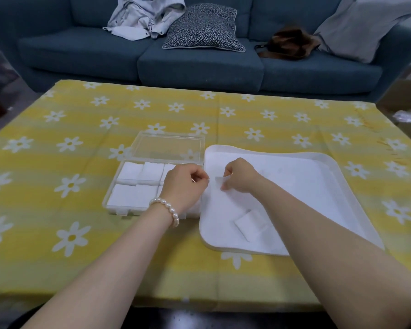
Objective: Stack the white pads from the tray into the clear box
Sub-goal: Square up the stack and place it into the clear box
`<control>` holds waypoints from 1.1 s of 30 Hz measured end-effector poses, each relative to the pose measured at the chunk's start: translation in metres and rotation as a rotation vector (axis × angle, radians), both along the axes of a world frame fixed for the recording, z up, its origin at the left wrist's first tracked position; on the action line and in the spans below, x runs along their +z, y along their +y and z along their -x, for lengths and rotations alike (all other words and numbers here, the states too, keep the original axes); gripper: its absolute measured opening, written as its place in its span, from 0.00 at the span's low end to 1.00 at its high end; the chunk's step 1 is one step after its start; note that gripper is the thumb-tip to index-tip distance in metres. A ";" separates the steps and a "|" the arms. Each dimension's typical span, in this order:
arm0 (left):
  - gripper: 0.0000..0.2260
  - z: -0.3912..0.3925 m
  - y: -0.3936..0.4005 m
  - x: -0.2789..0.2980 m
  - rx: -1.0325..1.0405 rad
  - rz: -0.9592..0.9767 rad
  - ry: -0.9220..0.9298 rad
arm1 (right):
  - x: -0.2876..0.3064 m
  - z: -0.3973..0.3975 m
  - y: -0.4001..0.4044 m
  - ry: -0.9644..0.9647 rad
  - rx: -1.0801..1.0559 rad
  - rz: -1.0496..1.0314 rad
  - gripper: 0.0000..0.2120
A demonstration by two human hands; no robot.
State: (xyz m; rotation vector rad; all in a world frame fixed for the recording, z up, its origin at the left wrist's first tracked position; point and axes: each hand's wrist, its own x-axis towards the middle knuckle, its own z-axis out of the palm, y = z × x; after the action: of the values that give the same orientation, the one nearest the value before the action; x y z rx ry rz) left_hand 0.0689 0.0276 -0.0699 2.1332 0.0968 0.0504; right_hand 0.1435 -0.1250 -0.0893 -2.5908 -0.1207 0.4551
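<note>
Pinching a thin white pad [220,180] between thumb and curled fingers, the right hand [239,175] is held low over the left part of the white tray [328,160], just beside its left rim; the left hand [183,186] is seen with fingers curled and tips drawn together near the pad's near-left edge — whether that edge is actually gripped cannot be told; a pearl bracelet [167,207] is worn on that wrist. The step in hand is judged to be a pickup or straightening of one pad before transfer; the clear box [115,198] lies touching or just beside the tray's left rim, lid [169,144] swung open behind it, compartments already stocked with stacked pads [129,170]; the nearest-right cells are hidden by the left hand, so their fill cannot be judged. At least two more loose pads [246,224] are left in the tray's near corner, so the task is judged well along but not done. Next, a short leftward carry over both rims is called for, with the pad kept flat to seat squarely — a limp pad could fold or catch on a divider. Open yellow flowered tablecloth [57,150] is available left, behind and in front of the box; the table's near edge runs just below the forearms.
</note>
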 end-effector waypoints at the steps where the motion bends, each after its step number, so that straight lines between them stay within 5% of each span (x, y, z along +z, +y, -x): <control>1: 0.09 0.000 0.000 0.000 -0.001 0.000 0.001 | -0.004 -0.001 0.004 -0.023 0.006 0.040 0.18; 12: 0.08 -0.004 0.003 -0.004 0.003 0.039 0.025 | -0.002 0.002 -0.018 0.036 -0.180 -0.430 0.18; 16: 0.03 -0.005 -0.004 -0.003 0.048 0.355 0.155 | 0.018 0.011 -0.029 0.106 -0.141 -0.629 0.16; 18: 0.10 -0.004 -0.012 -0.003 0.059 0.552 0.238 | 0.027 0.022 -0.033 0.132 -0.091 -0.689 0.15; 24: 0.04 0.002 -0.035 -0.007 0.112 0.874 0.388 | 0.032 0.059 -0.037 0.108 0.013 -0.558 0.15; 33: 0.08 0.008 -0.060 -0.016 0.136 1.143 0.501 | 0.009 0.084 -0.063 0.049 -0.351 -0.843 0.11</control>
State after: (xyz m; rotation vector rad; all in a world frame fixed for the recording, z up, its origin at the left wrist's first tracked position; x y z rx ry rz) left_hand 0.0608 -0.0326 -0.0863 0.9549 0.4464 -0.3777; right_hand 0.0597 -0.1884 -0.0805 -1.7215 0.1356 0.2552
